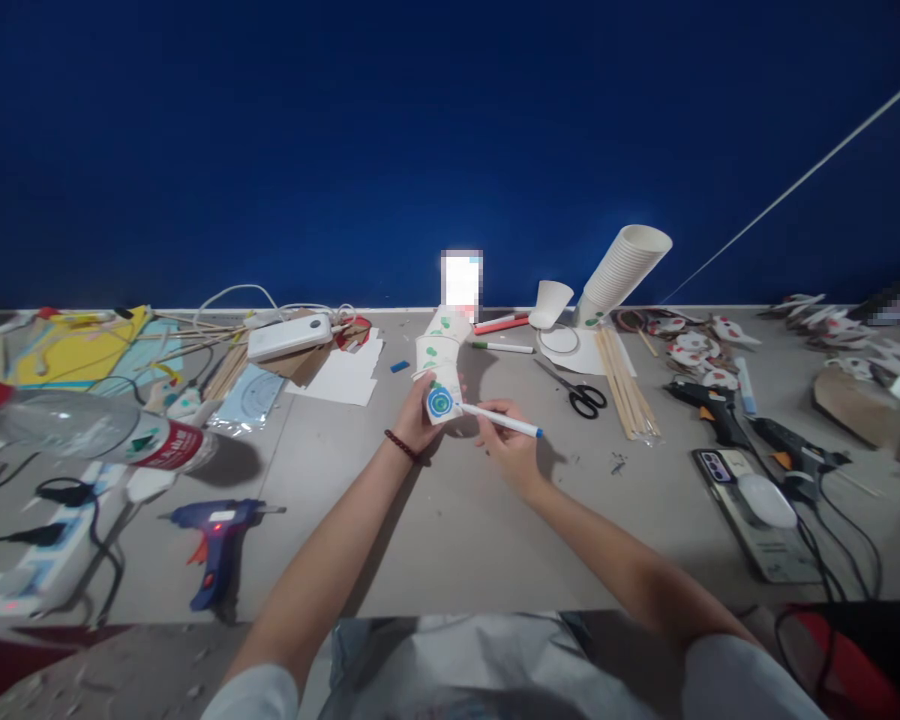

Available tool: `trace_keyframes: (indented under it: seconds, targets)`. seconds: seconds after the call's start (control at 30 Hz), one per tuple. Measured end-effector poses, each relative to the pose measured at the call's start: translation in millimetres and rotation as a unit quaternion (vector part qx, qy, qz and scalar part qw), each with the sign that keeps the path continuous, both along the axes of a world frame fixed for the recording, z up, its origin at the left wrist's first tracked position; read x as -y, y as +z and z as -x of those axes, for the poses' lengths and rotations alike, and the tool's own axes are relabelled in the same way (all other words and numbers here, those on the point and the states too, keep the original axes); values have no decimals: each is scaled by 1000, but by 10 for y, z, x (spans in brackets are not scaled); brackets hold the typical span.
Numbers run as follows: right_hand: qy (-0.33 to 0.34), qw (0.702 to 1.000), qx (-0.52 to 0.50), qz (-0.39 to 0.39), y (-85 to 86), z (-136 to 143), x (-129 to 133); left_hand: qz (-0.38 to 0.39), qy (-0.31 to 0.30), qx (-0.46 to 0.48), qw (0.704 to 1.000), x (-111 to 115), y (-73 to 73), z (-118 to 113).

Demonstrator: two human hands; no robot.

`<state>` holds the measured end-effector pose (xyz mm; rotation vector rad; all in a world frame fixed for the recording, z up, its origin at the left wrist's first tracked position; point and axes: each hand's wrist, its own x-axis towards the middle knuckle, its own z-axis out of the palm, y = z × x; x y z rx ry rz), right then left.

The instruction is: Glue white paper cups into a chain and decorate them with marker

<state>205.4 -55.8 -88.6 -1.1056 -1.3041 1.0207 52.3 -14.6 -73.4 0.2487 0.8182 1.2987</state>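
My left hand [418,420], with a dark bead bracelet at the wrist, is wrapped round a curved stack of white paper cups [436,352] with green leaf prints. Blue rings are drawn round a green centre on the near cup. In my right hand [508,440] is a white marker [506,419] with a blue end; its tip lies at the edge of the ringed drawing. Both hands are above the middle of the grey table.
Black scissors [586,400], wooden sticks [626,385] and a tall cup stack [624,275] stand or lie to the right. At the left are a blue glue gun [217,535], a large bottle [105,425] and a power strip [64,545].
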Motion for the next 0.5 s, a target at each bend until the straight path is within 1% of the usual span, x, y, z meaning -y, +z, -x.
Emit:
trace_keyframes:
  seconds: [0.13, 0.37, 0.5]
  targets:
    - [8, 1000, 12, 6, 21, 4, -4, -9, -13, -7, 1000, 8, -8, 2]
    - [17, 999, -2, 27, 35, 11, 4, -15, -10, -15, 1000, 2, -37, 9]
    - [15, 1000, 5, 14, 22, 7, 7, -12, -9, -10, 1000, 3, -22, 0]
